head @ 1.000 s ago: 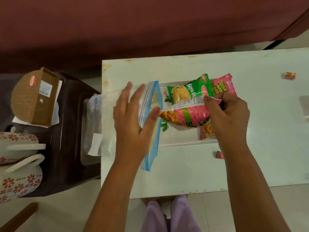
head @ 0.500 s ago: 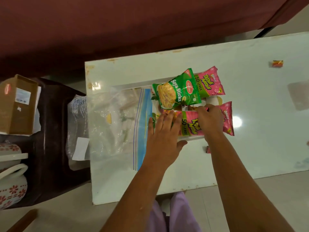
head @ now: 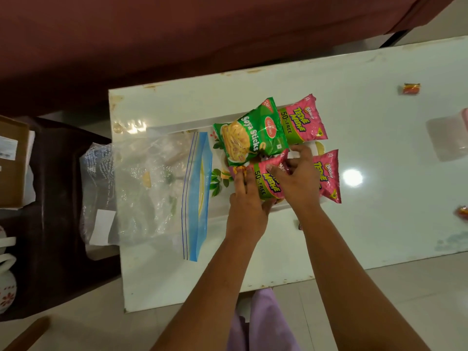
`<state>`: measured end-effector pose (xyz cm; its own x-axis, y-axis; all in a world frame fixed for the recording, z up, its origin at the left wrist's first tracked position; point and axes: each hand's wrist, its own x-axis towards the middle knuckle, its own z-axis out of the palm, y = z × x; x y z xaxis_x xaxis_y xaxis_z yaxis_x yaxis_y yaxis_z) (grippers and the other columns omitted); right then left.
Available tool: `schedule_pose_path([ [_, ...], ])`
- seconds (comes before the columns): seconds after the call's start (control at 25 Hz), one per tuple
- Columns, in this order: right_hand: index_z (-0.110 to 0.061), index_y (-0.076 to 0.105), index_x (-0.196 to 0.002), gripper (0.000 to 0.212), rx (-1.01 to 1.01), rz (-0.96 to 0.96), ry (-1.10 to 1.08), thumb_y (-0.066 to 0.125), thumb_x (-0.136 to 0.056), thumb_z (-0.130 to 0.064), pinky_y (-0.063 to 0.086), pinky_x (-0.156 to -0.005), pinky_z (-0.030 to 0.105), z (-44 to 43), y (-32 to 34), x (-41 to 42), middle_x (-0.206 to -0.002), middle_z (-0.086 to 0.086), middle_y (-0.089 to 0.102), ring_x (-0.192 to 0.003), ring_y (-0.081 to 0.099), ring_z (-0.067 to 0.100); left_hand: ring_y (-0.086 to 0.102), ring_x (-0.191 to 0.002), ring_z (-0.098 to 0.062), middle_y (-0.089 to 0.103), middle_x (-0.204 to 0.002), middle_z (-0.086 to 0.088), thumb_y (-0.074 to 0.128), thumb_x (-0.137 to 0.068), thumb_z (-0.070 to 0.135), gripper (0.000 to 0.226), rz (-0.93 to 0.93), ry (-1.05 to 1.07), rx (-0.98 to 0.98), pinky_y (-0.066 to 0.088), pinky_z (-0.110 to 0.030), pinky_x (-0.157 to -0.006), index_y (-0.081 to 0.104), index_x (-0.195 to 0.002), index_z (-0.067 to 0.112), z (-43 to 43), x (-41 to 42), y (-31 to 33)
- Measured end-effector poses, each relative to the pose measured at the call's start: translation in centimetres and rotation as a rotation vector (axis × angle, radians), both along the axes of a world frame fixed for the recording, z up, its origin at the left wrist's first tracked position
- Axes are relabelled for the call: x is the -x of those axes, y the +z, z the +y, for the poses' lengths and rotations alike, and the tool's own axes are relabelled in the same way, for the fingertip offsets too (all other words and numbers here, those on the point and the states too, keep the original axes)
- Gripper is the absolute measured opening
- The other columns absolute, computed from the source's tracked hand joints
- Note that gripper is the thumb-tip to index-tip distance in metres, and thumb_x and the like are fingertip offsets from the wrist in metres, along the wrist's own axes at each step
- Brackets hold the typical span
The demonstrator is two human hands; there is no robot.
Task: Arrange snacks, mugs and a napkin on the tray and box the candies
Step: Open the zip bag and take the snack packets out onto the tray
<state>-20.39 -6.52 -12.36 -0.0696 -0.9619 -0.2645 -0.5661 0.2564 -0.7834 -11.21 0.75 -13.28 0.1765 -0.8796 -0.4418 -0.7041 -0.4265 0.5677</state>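
Observation:
A white tray with a leaf print (head: 218,177) lies on the white table (head: 367,198). On it rest a green Soya Sticks packet (head: 249,138) and a pink packet (head: 301,120) behind it. Another pink packet (head: 328,176) lies at the tray's right end. Between them, a third pink packet (head: 268,183) lies flat. My left hand (head: 247,201) grips its left end, thumb underneath. The fingers of my right hand (head: 297,178) curl over its right part. Loose candies lie at the far right (head: 411,88), the right edge (head: 462,212) and by my right wrist (head: 300,226).
A clear zip bag (head: 162,183) covers the tray's left half and hangs over the table's left edge. A translucent box (head: 448,138) sits far right. Left of the table, a dark stand (head: 58,198) carries a cardboard box (head: 11,160) and floral mugs (head: 6,282).
My left hand left the zip bag and came onto the pink packet. The packets my right hand held up now lie spread flat on the tray.

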Motion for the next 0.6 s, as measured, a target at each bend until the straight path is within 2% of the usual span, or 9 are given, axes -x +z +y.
schedule_pose_path([
  [0.16,-0.016,0.04,-0.119,0.053,0.026,0.06,-0.031,0.073,-0.077,-0.016,0.044,-0.067,0.027,-0.1,-0.4,-0.2,-0.085,-0.004,0.063,-0.082,0.064,0.017,0.032,-0.132,-0.038,0.001,-0.159,-0.01,0.048,-0.088,0.053,0.087,-0.077,0.002,-0.039,0.043,-0.046,-0.097,-0.001,-0.15,0.017,-0.4,0.6,0.1],
  [0.24,-0.015,0.038,-0.123,0.054,0.044,0.089,-0.068,0.07,-0.08,-0.016,0.049,-0.072,0.031,0.2,-0.2,-0.2,-0.099,0.003,0.063,-0.093,0.063,0.022,0.029,-0.134,-0.038,-0.002,-0.159,-0.01,0.047,-0.088,0.053,0.088,-0.081,-0.012,-0.067,0.042,-0.046,-0.098,-0.004,-0.15,0.017,-0.6,0.9,0.2],
  [0.32,-0.014,0.038,-0.127,0.053,0.1,0.148,-0.081,0.067,-0.082,-0.018,0.05,-0.08,0.038,0.7,0.1,-0.1,-0.114,0.01,0.058,-0.104,0.057,0.027,0.026,-0.136,-0.037,-0.006,-0.16,-0.01,0.05,-0.089,0.048,0.089,-0.074,-0.011,-0.089,0.04,-0.045,-0.101,-0.007,-0.15,0.017,-0.8,1.5,0.9],
  [0.4,-0.013,0.041,-0.128,0.049,0.154,0.286,-0.058,0.063,-0.085,-0.023,0.045,-0.083,0.041,1.5,0.6,-0.3,-0.118,0.01,0.055,-0.107,0.052,0.029,0.021,-0.139,-0.036,-0.005,-0.16,-0.009,0.055,-0.09,0.037,0.088,-0.077,0.045,-0.072,0.039,-0.046,-0.103,-0.006,-0.15,0.018,-1.0,1.8,2.3],
  [0.48,-0.014,0.043,-0.127,0.045,0.16,0.379,-0.062,0.057,-0.087,-0.026,0.042,-0.084,0.043,2.2,1.3,-0.6,-0.119,0.01,0.054,-0.109,0.049,0.028,0.017,-0.142,-0.032,0.002,-0.16,-0.009,0.056,-0.09,0.028,0.082,-0.153,0.093,0.048,0.034,-0.045,-0.109,0.001,-0.15,0.017,-0.9,1.7,4.2],
  [0.52,-0.013,0.045,-0.125,0.041,0.166,0.353,-0.07,0.056,-0.087,-0.025,0.042,-0.084,0.042,2.5,1.7,-0.9,-0.118,0.01,0.054,-0.108,0.049,0.027,0.017,-0.142,-0.031,0.007,-0.159,-0.009,0.056,-0.09,0.023,0.078,-0.182,0.116,0.133,0.033,-0.044,-0.111,0.007,-0.15,0.016,-0.6,1.3,5.2],
  [0.6,-0.012,0.052,-0.116,0.03,0.199,0.166,-0.042,0.055,-0.088,-0.022,0.042,-0.084,0.037,2.9,2.6,-1.8,-0.112,0.009,0.056,-0.105,0.05,0.024,0.02,-0.142,-0.029,0.017,-0.157,-0.01,0.056,-0.089,0.016,0.07,-0.197,0.188,0.307,0.032,-0.042,-0.111,0.02,-0.148,0.014,0.4,-0.1,7.3],
])
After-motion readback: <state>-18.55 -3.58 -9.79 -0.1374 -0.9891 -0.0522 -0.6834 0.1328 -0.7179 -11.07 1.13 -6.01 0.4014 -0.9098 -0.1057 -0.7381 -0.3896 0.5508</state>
